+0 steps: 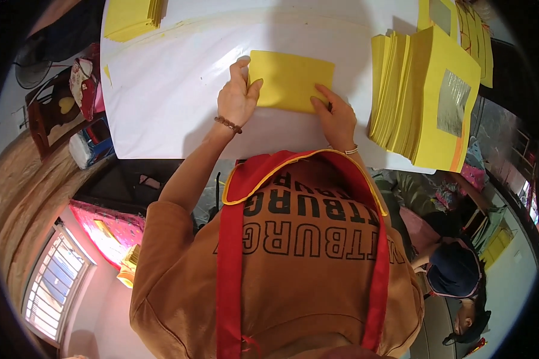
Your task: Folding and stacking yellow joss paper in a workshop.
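A yellow rectangle of paper [290, 78] lies on the white-covered table in front of me; I cannot tell whether it is one sheet or a thin stack. Along its left edge is my left hand [238, 99], its thumb on the near left part and its fingers beside the edge. At the near right corner, my right hand [336, 116] grips the paper, thumb and forefinger on its top. Both hands hold the paper between them. To the right, a thick row of yellow papers [395, 90] leans over in a fan, and its front sheet bears a silver rectangle [454, 103].
The white table covering [161, 107] reaches around the work. More yellow paper stacks sit at the far left [132, 21] and far right [476, 45]. A red apron [230, 269] hangs on me. Another person [455, 269] is at the lower right, beyond the table edge.
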Demonstrator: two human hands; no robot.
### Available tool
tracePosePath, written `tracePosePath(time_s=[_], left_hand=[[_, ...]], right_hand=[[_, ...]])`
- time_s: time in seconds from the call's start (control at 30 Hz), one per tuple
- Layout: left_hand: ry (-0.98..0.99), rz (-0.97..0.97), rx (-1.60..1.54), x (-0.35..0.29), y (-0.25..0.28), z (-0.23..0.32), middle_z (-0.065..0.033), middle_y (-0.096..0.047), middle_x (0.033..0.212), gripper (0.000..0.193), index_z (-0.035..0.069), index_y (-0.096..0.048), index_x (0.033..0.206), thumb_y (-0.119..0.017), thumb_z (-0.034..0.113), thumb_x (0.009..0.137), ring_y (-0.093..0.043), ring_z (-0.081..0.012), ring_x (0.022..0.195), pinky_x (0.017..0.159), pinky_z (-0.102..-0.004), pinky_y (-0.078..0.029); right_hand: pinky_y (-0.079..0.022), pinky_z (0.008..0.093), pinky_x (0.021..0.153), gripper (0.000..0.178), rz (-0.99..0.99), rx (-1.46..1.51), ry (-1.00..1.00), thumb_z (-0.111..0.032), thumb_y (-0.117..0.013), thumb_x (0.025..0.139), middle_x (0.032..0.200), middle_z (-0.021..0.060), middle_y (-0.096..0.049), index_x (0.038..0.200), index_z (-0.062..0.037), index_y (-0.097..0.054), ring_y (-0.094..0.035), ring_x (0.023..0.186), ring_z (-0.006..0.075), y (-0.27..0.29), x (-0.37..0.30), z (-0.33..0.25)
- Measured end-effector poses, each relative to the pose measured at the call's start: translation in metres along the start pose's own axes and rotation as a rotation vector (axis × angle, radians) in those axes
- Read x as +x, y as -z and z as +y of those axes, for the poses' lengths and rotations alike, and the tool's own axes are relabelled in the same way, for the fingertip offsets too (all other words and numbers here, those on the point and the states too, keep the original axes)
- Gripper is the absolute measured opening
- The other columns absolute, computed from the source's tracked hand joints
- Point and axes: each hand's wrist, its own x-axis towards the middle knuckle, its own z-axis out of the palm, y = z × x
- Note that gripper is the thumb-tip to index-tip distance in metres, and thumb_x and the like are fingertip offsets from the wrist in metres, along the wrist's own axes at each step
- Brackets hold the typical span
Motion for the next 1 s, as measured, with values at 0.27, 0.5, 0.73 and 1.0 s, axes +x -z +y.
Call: tracePosePath(time_s=[0.27, 0.5, 0.73, 1.0], left_hand=[[-0.173, 0.074, 0.345, -0.002, -0.001, 0.003, -0.0105, -0.057, 0.092, 0.032, 0.009, -0.049, 0.108, -0.059, 0.013, 0.078, -0.055, -0.0289, 0.086, 0.068, -0.0412, -0.042], [-0.807, 0.084, 0.438, 0.009, -0.035, 0.024, -0.0131, -0.044, 0.126, 0.041, 0.009, -0.051, 0.118, -0.059, 0.017, 0.078, -0.038, -0.0328, 0.12, 0.094, -0.045, -0.034], [-0.803, -0.049, 0.484, 0.006, -0.054, 0.015, -0.0113, -0.041, 0.131, 0.049, 0.009, -0.046, 0.124, -0.058, 0.025, 0.079, -0.034, -0.0297, 0.124, 0.1, -0.0461, -0.027], [-0.839, -0.074, 0.54, 0.02, -0.055, 0.006, -0.0113, -0.039, 0.133, 0.048, 0.008, -0.044, 0.126, -0.052, 0.023, 0.081, -0.031, -0.0288, 0.125, 0.102, -0.0454, -0.024]], right_hand=[[-0.046, 0.0354, 0.065, 0.031, -0.022, -0.023, -0.014, -0.025, -0.062, 0.077, 0.088, 0.0079, -0.065, 0.106, -0.0142, -0.063, -0.06, 0.068, 0.023, 0.002, 0.004, 0.0], [-0.047, 0.036, 0.066, 0.03, 0.015, -0.021, 0.021, -0.023, -0.061, 0.076, 0.092, 0.0104, -0.064, 0.105, -0.0136, -0.063, -0.061, 0.073, 0.0266, -0.001, 0.002, -0.001], [-0.045, 0.0385, 0.071, 0.029, -0.034, 0.001, -0.014, -0.02, -0.06, 0.076, 0.099, 0.0123, -0.062, 0.104, -0.0115, -0.063, -0.059, 0.081, 0.0295, -0.001, -0.004, -0.001], [-0.029, 0.047, 0.095, 0.051, 0.079, 0.059, 0.66, -0.024, -0.056, 0.08, 0.129, 0.0174, -0.04, 0.126, -0.0064, -0.042, -0.039, 0.114, 0.0378, -0.019, 0.02, -0.033]])
